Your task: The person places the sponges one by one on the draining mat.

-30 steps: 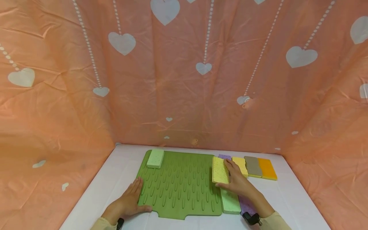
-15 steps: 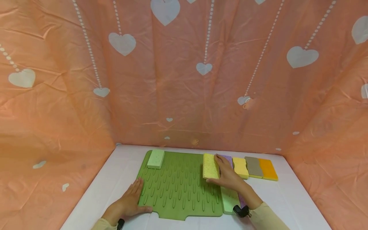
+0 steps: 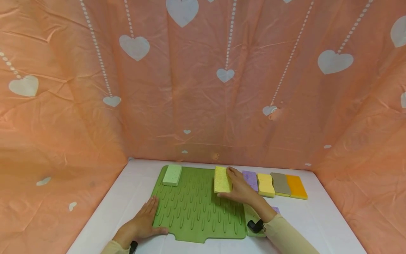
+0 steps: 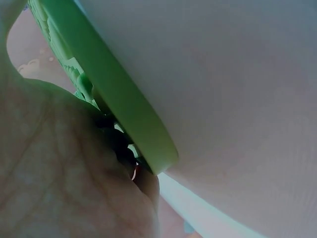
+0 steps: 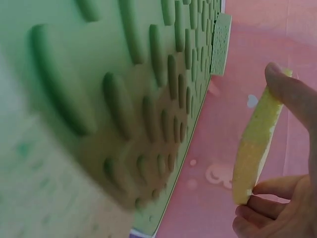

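Pinching a yellow rectangular sponge (image 3: 221, 180), the right hand (image 3: 241, 189) hovers over a ridged green mat (image 3: 189, 205); the outstretched left hand (image 3: 142, 220) apparently touches it.

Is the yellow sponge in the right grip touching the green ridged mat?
No, the right grip holds the yellow sponge in the air, apart from the green ridged mat.

Creased orange-pink sheeting (image 3: 196, 113) encloses three sides, printed with pale hearts (image 3: 134, 47) on dotted strings (image 3: 96, 47). It meets a white surface (image 3: 117, 197) at the back.
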The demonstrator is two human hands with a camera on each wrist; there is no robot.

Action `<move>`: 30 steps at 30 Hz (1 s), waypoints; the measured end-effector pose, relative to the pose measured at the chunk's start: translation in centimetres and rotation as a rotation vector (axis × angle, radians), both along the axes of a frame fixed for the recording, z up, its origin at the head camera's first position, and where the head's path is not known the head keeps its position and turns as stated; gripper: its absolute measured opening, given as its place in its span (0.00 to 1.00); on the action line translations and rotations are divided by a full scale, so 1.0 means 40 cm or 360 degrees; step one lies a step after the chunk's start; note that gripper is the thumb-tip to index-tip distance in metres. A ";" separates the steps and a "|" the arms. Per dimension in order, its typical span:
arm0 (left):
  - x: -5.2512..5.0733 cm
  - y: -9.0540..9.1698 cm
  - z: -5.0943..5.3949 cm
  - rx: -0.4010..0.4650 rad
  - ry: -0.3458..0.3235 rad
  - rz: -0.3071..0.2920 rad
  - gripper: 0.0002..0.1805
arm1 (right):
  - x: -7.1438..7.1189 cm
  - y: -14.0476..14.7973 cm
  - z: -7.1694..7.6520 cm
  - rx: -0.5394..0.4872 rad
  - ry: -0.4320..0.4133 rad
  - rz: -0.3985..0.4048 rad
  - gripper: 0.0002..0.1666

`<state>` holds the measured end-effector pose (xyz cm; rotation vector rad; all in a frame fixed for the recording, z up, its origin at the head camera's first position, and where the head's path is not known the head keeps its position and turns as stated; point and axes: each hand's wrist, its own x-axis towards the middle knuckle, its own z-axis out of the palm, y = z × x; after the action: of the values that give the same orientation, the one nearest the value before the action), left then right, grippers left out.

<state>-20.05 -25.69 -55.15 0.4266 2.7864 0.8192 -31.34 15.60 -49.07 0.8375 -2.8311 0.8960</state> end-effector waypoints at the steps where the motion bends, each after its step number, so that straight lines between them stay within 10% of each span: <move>1: -0.001 0.000 -0.003 -0.0008 0.0017 -0.0001 0.78 | -0.003 -0.007 0.000 -0.0011 -0.0009 0.0005 0.72; 30: -0.003 0.003 0.008 -0.0064 0.0005 0.0010 0.76 | -0.078 -0.187 -0.022 0.0014 -0.0121 0.0049 0.72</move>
<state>-20.17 -25.56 -54.82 0.4128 2.8034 0.7634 -34.46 8.11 -49.96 0.8686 -2.8963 0.9396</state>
